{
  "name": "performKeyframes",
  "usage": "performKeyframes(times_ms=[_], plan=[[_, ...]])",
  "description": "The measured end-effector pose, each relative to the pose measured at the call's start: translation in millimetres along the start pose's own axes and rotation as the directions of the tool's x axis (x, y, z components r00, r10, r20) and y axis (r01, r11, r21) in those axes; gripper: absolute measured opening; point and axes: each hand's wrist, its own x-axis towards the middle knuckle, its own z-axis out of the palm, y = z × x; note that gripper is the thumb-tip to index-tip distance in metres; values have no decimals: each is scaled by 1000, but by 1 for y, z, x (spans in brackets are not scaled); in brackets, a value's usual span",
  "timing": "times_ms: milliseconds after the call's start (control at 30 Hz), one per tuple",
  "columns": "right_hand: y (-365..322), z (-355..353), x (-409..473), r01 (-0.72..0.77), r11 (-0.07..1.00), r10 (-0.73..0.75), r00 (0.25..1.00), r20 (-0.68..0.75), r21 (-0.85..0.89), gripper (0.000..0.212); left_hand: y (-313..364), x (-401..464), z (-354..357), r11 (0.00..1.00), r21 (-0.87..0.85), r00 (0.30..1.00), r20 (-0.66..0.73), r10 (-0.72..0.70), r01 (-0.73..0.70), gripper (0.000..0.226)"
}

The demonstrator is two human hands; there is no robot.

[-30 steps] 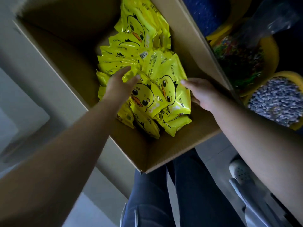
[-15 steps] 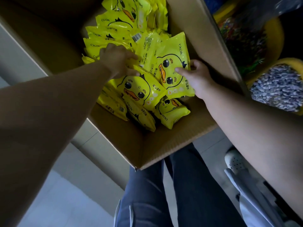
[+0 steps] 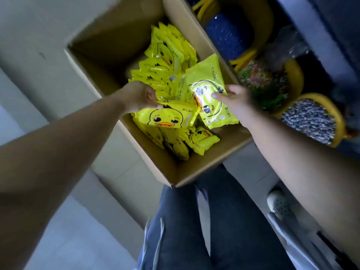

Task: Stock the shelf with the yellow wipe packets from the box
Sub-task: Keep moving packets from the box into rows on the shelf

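Grey floor tiles surround the open brown cardboard box [image 3: 124, 55], where glossy yellow duck-print wipe packets [image 3: 167, 61] lie heaped toward its right wall. Two are lifted clear: the left hand [image 3: 136, 96] pinches one [image 3: 167, 117] by its far edge, long axis left-right, while the right hand [image 3: 235, 102] grips another [image 3: 210, 82] from the right, long axis near-far. No shelf is certainly in view, though yellow tubs [image 3: 296, 76] sit right of the box.

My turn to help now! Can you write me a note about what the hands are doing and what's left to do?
Left hand: grips one yellow duck packet by its top edge, over the box.
Right hand: holds a second packet, lifted above the pile.
Many more packets lie in the box.
Done: two packets picked up.
Left: carry them to the shelf, which is not in view, then come back for the rest.
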Motion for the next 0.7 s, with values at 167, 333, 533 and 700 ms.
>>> performKeyframes(times_ms=[167, 333, 533, 700], plan=[[-78, -32, -61, 203, 978, -205, 979, -21, -51, 25, 31, -66, -51, 997, -60, 990, -130, 46, -54, 32], [-150, -62, -124, 303, 953, -303, 953, 1, -4, 22, 64, -133, -102, 976, -181, 959, -276, 67, -120, 21], [-207, -81, -194, 440, 889, -443, 896, 0, -131, 18, 103, -206, -162, 974, -69, 912, -371, 177, -217, 12], [-262, -116, -252, 537, 770, -569, 822, 10, -344, 20, 136, -257, -211, 947, 89, 858, -403, 318, -309, 20]])
